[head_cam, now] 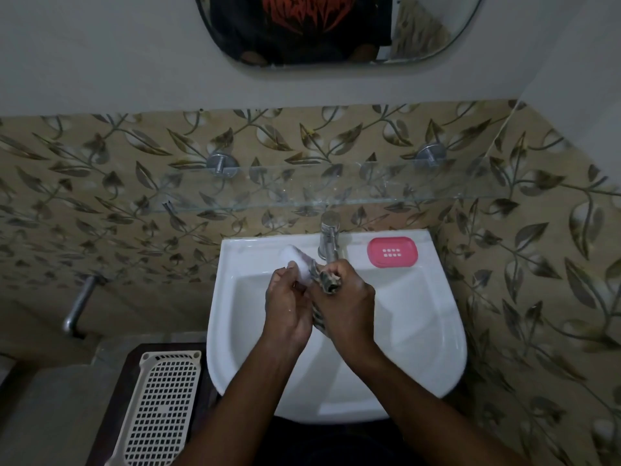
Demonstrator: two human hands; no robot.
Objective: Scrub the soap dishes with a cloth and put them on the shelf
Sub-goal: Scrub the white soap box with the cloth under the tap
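Observation:
Over the white sink point(437, 314), my left hand point(289, 307) grips a pale white soap dish point(297, 262) tilted up toward the tap. My right hand point(346, 304) grips a dark patterned cloth point(328, 280) bunched against the dish's right side; part of the cloth hangs between my palms. A pink soap dish point(392, 252) with a small grid of holes lies flat on the sink's back rim, right of the tap. A glass shelf point(336, 193) is fixed to the tiled wall above the sink and carries nothing.
A chrome tap point(328, 237) stands at the sink's back centre, just beyond my hands. A cream perforated plastic tray point(161, 408) lies on a dark stand at lower left. A metal pipe point(79, 304) juts from the left wall. A mirror point(336, 28) hangs above.

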